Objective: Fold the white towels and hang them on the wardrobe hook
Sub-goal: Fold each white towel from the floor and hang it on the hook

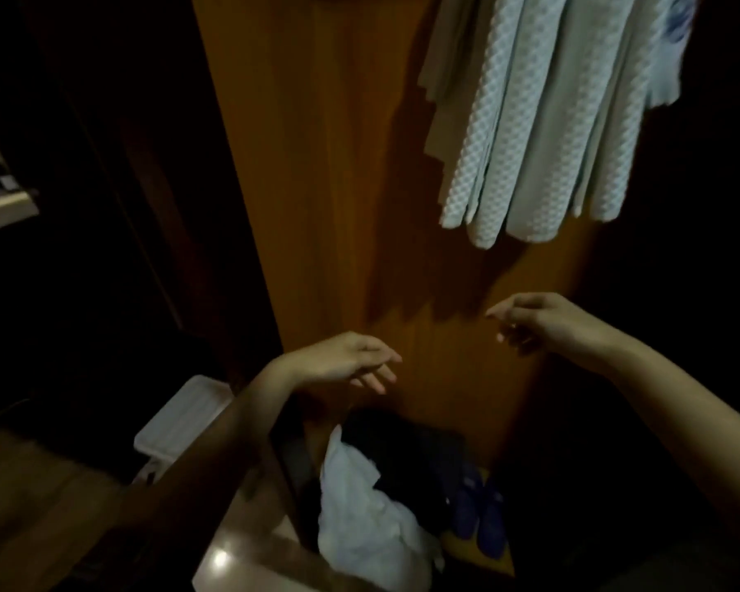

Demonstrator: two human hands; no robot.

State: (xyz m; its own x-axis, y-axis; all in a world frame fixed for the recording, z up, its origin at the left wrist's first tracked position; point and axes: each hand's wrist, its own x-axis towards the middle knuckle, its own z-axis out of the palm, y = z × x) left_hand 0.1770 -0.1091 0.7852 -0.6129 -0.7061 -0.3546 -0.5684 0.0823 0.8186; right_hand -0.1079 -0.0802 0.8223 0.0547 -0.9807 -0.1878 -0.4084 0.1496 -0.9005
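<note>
Several white waffle-textured towels (543, 121) hang in folds against the brown wooden wardrobe panel (317, 185) at the upper right; the hook itself is out of view above the frame. My left hand (351, 363) hovers below them in front of the panel, fingers relaxed and empty. My right hand (539, 320) is raised a little higher to the right, fingers loosely bent, holding nothing. Both hands are well below the towels' lower edges. A crumpled white cloth (368, 514) lies low down near the panel's foot.
A white plastic box (180, 420) stands at the lower left on the wooden floor. Dark clothing (406, 455) and a pair of blue slippers (479, 514) lie by the wardrobe base. A pale shelf edge (1, 207) shows at the far left. Surroundings are very dark.
</note>
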